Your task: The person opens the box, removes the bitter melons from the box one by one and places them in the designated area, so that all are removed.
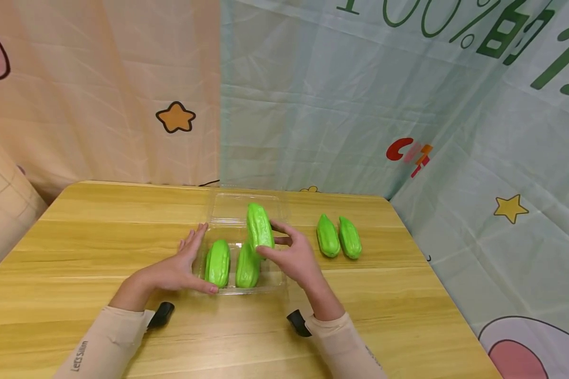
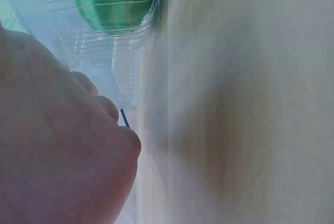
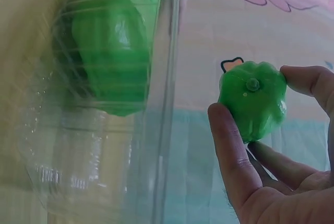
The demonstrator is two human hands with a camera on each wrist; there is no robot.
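Note:
A clear plastic clamshell box (image 1: 275, 281) lies on the table with its lid (image 1: 232, 205) folded back. Inside are two green bitter melons, one (image 1: 217, 263) at the left and another (image 1: 247, 271) near the middle. My right hand (image 1: 296, 258) pinches a third bitter melon (image 1: 260, 226) between thumb and fingers, holding it above the box; the right wrist view shows its stem end (image 3: 253, 84) above the rim. My left hand (image 1: 180, 268) rests against the box's left side, fingers spread along the wall and thumb at the front rim.
Two more bitter melons, one (image 1: 328, 237) beside the other (image 1: 350, 238), lie on the wooden table (image 1: 384, 316) right of the box. A printed curtain (image 1: 313, 105) hangs behind the table and along its right side.

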